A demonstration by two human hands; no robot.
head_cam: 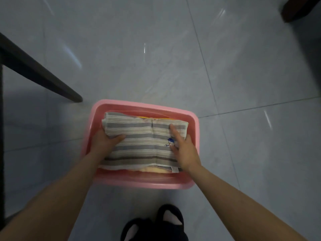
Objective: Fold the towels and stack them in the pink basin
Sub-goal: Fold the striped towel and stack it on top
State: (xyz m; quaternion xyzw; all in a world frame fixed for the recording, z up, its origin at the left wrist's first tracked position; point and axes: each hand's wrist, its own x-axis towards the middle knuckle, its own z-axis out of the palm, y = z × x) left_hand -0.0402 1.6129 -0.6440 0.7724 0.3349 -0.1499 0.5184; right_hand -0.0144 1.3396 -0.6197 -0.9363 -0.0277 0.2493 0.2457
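A pink basin [194,131] stands on the tiled floor in the lower middle of the head view. A folded grey-and-beige striped towel [144,143] with a small blue embroidered figure lies on top of a stack inside it. Edges of a yellow towel [147,117] and a pale cream towel [152,169] show beneath it. My left hand [104,141] grips the striped towel's left edge, thumb on top and fingers hidden under it. My right hand [184,148] lies flat on the towel's right part with straight fingers.
A dark furniture leg [43,77] slants across the left, ending near the basin's far left corner. Another dark piece of furniture [298,9] sits at the top right. My slippered feet [156,225] stand just in front of the basin on grey floor tiles.
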